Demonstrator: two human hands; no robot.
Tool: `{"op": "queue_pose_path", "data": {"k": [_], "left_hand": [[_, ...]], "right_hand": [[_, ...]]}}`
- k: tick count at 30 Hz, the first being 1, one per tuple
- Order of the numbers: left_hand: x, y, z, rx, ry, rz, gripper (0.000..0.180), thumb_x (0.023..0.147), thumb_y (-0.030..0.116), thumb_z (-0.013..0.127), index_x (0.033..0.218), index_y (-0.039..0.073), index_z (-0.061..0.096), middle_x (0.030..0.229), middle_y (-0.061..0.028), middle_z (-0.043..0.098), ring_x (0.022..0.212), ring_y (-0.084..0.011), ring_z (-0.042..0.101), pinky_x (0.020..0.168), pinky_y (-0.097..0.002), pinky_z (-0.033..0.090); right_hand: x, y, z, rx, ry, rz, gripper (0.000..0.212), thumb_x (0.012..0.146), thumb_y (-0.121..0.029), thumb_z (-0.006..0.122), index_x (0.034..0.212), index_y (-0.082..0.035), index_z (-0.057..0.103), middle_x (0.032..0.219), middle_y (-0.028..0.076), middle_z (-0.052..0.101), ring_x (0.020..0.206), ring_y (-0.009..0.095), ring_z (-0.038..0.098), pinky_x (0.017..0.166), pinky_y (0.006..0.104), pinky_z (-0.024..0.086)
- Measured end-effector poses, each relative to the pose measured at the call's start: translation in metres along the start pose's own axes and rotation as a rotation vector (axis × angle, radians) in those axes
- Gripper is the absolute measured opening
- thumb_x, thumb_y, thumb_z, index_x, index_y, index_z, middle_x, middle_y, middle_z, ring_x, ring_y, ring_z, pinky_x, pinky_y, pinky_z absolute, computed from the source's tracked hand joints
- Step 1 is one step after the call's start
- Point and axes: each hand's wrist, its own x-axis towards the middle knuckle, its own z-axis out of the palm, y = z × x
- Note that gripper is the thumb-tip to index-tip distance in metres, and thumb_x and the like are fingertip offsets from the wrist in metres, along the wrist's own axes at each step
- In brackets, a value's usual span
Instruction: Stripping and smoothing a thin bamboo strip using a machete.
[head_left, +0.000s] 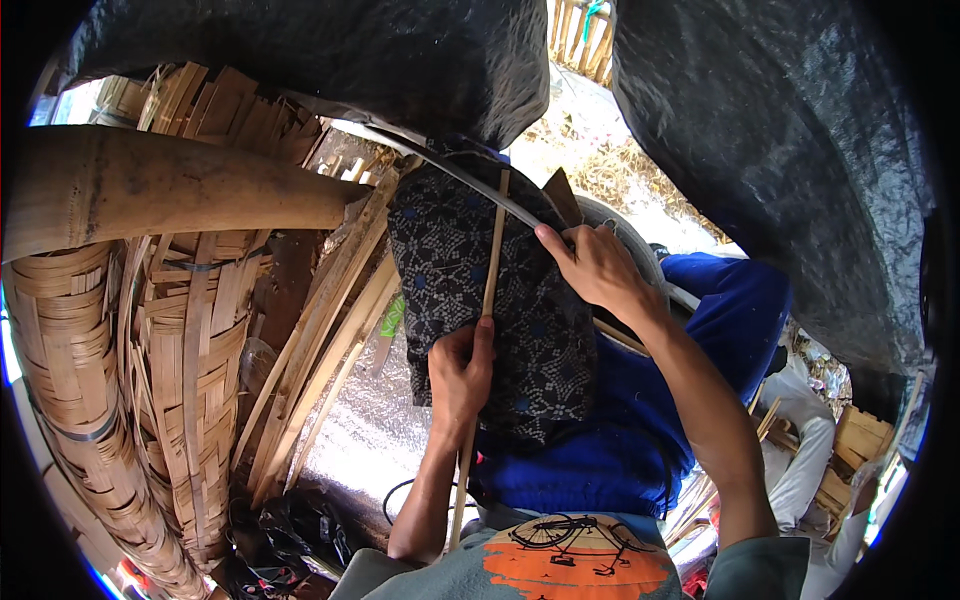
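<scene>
My left hand (460, 372) is closed round a thin bamboo strip (494, 255), thumb lying along it. The strip runs upward over a dark patterned cloth (430, 230) on my lap, and its lower end passes beside my left forearm. My right hand (605, 270) grips a knife with a long, narrow, curved grey blade (455, 172). Its thumb rests near the root of the blade, and the handle is mostly hidden by my hand and forearm. The blade crosses the upper part of the strip; whether they touch, I cannot tell.
At left stand rolled woven bamboo mats (70, 350), with a thick bamboo pole (190, 185) across them and split bamboo lengths (315, 370) leaning alongside. Black plastic sheeting (770, 150) hangs ahead and right. A black plastic bag (305, 535) lies at lower left.
</scene>
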Motion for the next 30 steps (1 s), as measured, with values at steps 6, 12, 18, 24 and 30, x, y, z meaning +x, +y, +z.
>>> {"op": "queue_pose_path", "data": {"k": [6, 12, 18, 24, 30], "left_hand": [[0.006, 0.000, 0.003, 0.013, -0.010, 0.024, 0.051, 0.094, 0.036, 0.054, 0.066, -0.006, 0.058, 0.051, -0.0083, 0.052, 0.049, -0.0113, 0.046, 0.049, -0.0313, 0.036], [0.002, 0.001, -0.001, 0.043, 0.000, 0.044, 0.051, 0.095, 0.035, 0.053, 0.063, -0.005, 0.056, 0.050, -0.0066, 0.048, 0.049, -0.0105, 0.042, 0.047, -0.0311, 0.033], [-0.005, 0.002, 0.003, 0.068, 0.034, 0.035, 0.053, 0.095, 0.039, 0.052, 0.064, -0.004, 0.055, 0.052, -0.0016, 0.044, 0.052, -0.0082, 0.037, 0.048, -0.0299, 0.028], [-0.007, 0.007, 0.010, 0.074, 0.034, 0.078, 0.049, 0.094, 0.035, 0.055, 0.067, -0.005, 0.058, 0.049, -0.0051, 0.047, 0.050, -0.0093, 0.041, 0.047, -0.0312, 0.032], [-0.003, 0.005, 0.006, 0.062, 0.050, 0.139, 0.047, 0.093, 0.034, 0.055, 0.067, -0.005, 0.061, 0.049, -0.0109, 0.052, 0.046, -0.0146, 0.048, 0.048, -0.0335, 0.037]], "right_hand": [[-0.035, -0.024, -0.029, 0.219, 0.183, 0.004, 0.031, 0.094, -0.015, 0.055, 0.124, -0.011, 0.058, 0.059, 0.011, 0.051, 0.043, 0.027, 0.047, 0.041, 0.0380, 0.039], [-0.068, -0.044, -0.058, 0.657, -0.243, 0.430, 0.029, 0.093, -0.029, 0.059, 0.078, -0.005, 0.064, 0.043, 0.008, 0.040, 0.035, 0.026, 0.042, 0.034, 0.0380, 0.035], [-0.064, -0.043, -0.023, 0.312, 0.143, 0.278, 0.043, 0.089, -0.035, 0.064, 0.060, -0.006, 0.054, 0.041, 0.006, 0.039, 0.033, 0.026, 0.041, 0.031, 0.0366, 0.034], [-0.041, 0.003, 0.048, 0.047, 0.075, 0.230, 0.026, 0.093, -0.020, 0.059, 0.114, -0.005, 0.064, 0.056, 0.006, 0.042, 0.046, 0.020, 0.042, 0.041, 0.0322, 0.036], [-0.018, 0.001, -0.006, 0.081, -0.096, 0.425, 0.052, 0.093, -0.046, 0.052, 0.079, 0.003, 0.061, 0.052, 0.019, 0.054, 0.055, 0.037, 0.060, 0.052, 0.0462, 0.050]]}}
